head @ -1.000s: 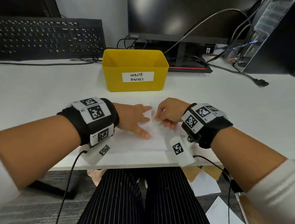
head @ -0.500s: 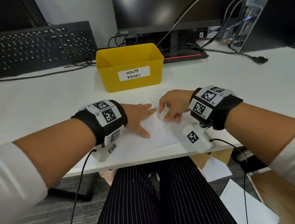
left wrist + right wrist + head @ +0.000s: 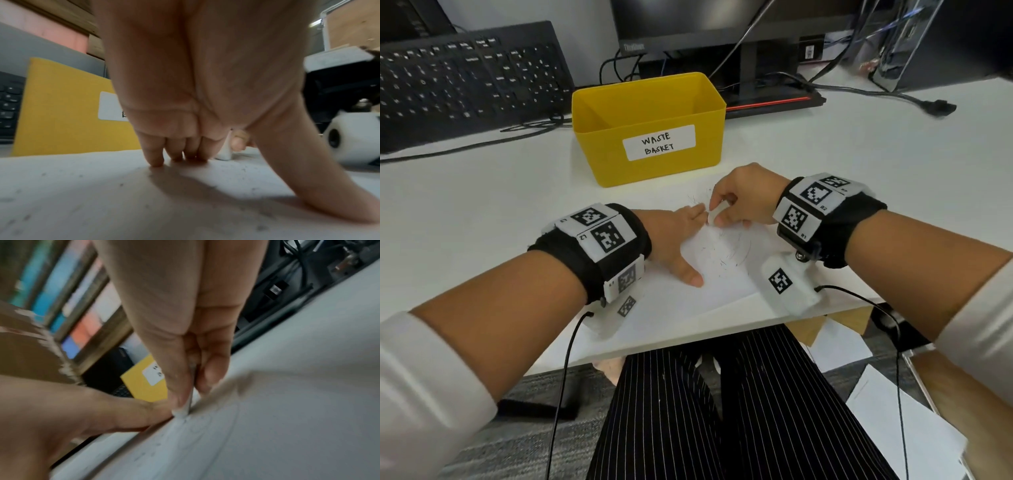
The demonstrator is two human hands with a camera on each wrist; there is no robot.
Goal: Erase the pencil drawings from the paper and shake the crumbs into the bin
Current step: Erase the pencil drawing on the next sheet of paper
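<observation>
A white sheet of paper [image 3: 722,274] with faint pencil lines and dark eraser crumbs lies on the white desk near its front edge. My left hand [image 3: 678,236] presses flat on the paper with straight fingers [image 3: 156,155] and the thumb spread out. My right hand [image 3: 736,205] pinches a small white eraser [image 3: 713,216] between thumb and fingers, its tip [image 3: 183,412] down on the paper right beside my left fingertips. The eraser [image 3: 225,152] also shows behind the left fingers. The yellow bin [image 3: 650,130], labelled WASTE BASKET, stands just behind the paper.
A black keyboard [image 3: 462,78] leans at the back left. A monitor stand [image 3: 753,65] and cables [image 3: 876,92] sit behind the bin. A computer tower [image 3: 914,37] is at the back right. Loose sheets [image 3: 900,421] lie on the floor below the desk edge.
My right hand has moved the eraser away from me across the paper, up beside my left fingertips. More pencil marks and crumbs show below it. The left hand has stayed pressed down.
</observation>
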